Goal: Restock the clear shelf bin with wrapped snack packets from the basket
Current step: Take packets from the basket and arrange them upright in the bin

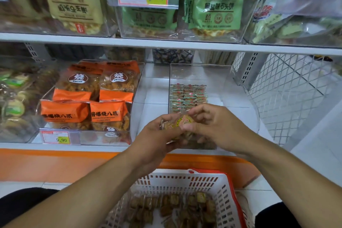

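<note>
Clear-wrapped brown snack packets (182, 126) — yellow-green labels — pinched by both hands' fingers (187, 127).

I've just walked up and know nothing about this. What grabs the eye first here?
Two bare hands, left hand and right hand, meet mid-frame around a bunch of small snack packets, just in front of a clear bin with packets lined along its back. Left of it, bright orange bags fill another bin; a white basket of packets sits below.
</note>
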The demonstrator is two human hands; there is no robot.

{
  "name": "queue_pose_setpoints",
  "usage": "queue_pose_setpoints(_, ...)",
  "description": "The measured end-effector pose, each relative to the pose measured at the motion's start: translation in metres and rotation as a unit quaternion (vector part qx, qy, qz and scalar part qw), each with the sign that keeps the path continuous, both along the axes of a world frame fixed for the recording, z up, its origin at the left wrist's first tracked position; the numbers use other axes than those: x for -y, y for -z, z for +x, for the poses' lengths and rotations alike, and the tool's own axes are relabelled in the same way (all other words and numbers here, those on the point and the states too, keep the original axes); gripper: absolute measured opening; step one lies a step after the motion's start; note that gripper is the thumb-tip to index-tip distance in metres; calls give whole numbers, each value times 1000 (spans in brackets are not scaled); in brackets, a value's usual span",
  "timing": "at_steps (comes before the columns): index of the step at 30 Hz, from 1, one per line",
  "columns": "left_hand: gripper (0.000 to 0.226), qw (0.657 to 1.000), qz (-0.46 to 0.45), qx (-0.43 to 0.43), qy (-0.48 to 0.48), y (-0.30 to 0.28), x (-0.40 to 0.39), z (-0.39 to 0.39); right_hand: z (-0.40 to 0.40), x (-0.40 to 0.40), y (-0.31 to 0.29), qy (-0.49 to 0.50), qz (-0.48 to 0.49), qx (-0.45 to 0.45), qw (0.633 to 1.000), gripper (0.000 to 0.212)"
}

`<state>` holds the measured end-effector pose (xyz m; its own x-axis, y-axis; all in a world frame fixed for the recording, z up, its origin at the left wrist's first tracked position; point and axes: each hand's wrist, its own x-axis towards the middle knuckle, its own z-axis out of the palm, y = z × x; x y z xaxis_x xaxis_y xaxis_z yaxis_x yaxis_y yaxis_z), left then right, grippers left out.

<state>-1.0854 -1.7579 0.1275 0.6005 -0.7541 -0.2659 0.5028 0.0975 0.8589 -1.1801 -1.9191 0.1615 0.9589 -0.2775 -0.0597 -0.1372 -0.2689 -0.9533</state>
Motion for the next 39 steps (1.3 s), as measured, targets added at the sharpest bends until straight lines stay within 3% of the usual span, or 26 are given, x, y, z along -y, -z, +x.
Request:
queue_pose_setpoints(2,43,999,-23,-43,15,-3,-1,2,-1,2,-3,38,31,31,998,21)
queue_pose_setpoints(5,52,991,-71,-109,21,-4,-2,6,-5,10,-7,44,63,19,997,20)
queue_pose_setpoints(12,59,992,-77,-90,50,1,1,3,-4,6,-2,10,61,-48,997,47)
queue_pose_setpoints(18,57,983,-124,-87,99,3,1,-4,-4,-1,-2,-31,48,-55,997,42)
queue_pose_setpoints(21,48,994,-70,-62,59,0,3,-8,-5,-2,-6,-6,-84,16,996,46)
queue_pose_setpoints(24,49,993,-19,-117,-8,0,5,-9,-6,-7,-5,1,-241,28,970,58)
queue_pose_setpoints(28,48,989,-18,-148,-8,-1,12,-11,-4,-14,0,-3,-247,-15,969,64)
queue_pose_setpoints(31,48,989,-54,-140,7,-4,19,-8,1,1,-6,7,-239,-11,971,48)
queue_pose_setpoints(34,28,1000,-20,-13,20,-5,35,-6,19,46,-13,136,-228,19,964,36)
queue_pose_setpoints(36,27,977,60,202,18,-1,44,-4,40,79,-9,199,-310,-13,930,33)
queue_pose_setpoints(37,35,937,95,335,31,2,49,-2,51,94,-2,198,-357,-46,912,30)
queue_pose_setpoints(39,52,807,152,564,84,12,60,5,74,116,21,170,-429,-121,879,25)
